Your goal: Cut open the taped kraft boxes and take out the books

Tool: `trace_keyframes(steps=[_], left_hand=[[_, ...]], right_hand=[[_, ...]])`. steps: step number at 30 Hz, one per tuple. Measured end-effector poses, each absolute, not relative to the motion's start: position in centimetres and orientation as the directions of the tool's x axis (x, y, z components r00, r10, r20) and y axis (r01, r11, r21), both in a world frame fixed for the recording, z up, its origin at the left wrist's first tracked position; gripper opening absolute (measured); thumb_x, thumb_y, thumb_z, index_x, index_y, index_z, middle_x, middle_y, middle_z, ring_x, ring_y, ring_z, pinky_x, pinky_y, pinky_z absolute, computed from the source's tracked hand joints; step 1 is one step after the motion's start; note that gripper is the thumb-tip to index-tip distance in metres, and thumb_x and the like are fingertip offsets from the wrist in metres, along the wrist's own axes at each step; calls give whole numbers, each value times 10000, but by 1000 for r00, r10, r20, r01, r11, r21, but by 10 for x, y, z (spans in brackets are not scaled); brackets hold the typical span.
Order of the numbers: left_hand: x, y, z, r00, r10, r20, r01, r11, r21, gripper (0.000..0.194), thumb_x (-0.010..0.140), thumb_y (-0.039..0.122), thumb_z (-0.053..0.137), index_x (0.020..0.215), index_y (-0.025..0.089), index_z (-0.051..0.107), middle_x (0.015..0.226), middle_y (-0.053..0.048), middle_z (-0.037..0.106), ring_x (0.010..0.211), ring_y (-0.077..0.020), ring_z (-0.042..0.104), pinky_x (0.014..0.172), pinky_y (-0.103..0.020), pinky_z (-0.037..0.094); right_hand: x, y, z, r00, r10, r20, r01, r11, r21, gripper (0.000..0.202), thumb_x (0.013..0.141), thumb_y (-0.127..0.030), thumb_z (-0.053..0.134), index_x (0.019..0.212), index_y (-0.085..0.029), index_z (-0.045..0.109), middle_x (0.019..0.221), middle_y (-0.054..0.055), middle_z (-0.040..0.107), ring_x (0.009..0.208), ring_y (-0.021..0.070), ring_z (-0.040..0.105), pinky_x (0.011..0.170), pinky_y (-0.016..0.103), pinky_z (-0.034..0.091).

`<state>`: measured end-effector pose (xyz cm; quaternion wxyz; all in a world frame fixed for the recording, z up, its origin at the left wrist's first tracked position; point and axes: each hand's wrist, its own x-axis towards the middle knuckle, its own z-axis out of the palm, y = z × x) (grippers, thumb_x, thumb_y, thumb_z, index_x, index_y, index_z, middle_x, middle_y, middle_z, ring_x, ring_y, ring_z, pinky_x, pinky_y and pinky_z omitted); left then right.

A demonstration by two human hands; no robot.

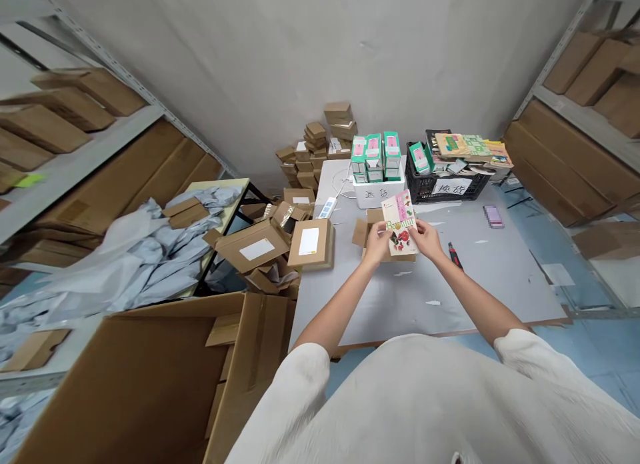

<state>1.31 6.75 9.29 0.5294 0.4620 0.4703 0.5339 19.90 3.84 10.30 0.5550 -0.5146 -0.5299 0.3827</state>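
A book (400,225) with a cream and pink cover and pictures of fruit is held up between my two hands. My left hand (377,243) grips its left edge, and my right hand (425,239) grips the right edge. Beneath and behind the book, an opened cardboard box (359,232) rests on the table, mostly hidden by the book and hands. A red and black box cutter (455,256) lies just right of my right forearm.
On the table (480,291) stand a white bin (365,196) of green-and-pink boxes and a black crate (423,192) of books. A phone-like pink item (493,217), a power strip (327,208) and a labelled carton (311,244) lie around. A large open carton (250,357) stands left.
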Motion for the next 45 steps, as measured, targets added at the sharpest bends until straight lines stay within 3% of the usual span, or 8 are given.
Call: trace_keyframes(steps=[6,11,20,26,33,36,40,45], left_hand=[[37,41,105,124,988,-86,-178,108,978,470,902,468,848,1289,240,711,1321,-133,752,1187,-280,731,978,-391,583],[31,44,107,77,995,-70,-318,91,944,460,909,545,833,1204,207,732,1205,-116,790,1105,-261,748,937,-358,594],[-11,54,86,5,986,-164,-404,152,902,492,881,606,840,1147,205,736,1132,-92,827,1012,-264,789,866,-358,617],[-32,54,80,81,968,-238,-454,248,856,506,890,576,842,1210,210,699,1099,-93,839,883,-271,810,720,-357,627],[-32,57,78,85,968,-234,-451,247,858,428,897,541,827,1137,206,711,1117,-101,829,982,-283,799,820,-377,628],[-33,58,77,-11,970,-242,-311,227,923,369,907,488,803,1133,213,708,1121,-99,809,1022,-277,778,854,-381,620],[-28,54,79,-214,977,-10,-40,2,999,339,870,334,823,1175,231,716,1269,-103,756,1150,-242,724,1023,-379,584],[-9,41,88,85,996,14,-76,-7,997,370,955,485,761,1228,236,736,1252,-112,775,1088,-265,762,950,-403,620]], right_hand=[[182,22,110,104,940,326,404,259,-877,408,994,-465,610,1255,-243,832,1027,40,840,902,261,726,877,399,602],[165,15,98,-32,883,469,543,409,-733,463,985,-428,658,1405,-273,776,1404,127,724,1233,319,661,1076,486,554],[200,34,80,-7,937,349,577,289,-764,513,937,-412,668,1412,-231,740,1468,160,669,1387,375,586,1228,598,438],[210,36,79,60,997,53,260,36,-965,671,839,-533,787,1420,-213,689,1163,116,806,1072,303,730,970,478,613],[197,26,90,-67,992,-105,-66,-109,-992,593,701,-604,923,1081,-197,720,981,106,836,871,277,774,785,409,639],[197,26,95,-48,996,-72,-101,-77,-992,600,700,-626,925,1063,-213,684,971,101,842,855,284,791,792,426,649],[192,30,101,31,998,57,-19,58,-998,573,777,-641,851,1138,-221,703,1043,110,846,944,301,799,823,436,652],[171,28,106,71,953,293,275,263,-925,467,938,-560,704,1243,-211,761,1102,98,836,957,266,765,891,405,620]])
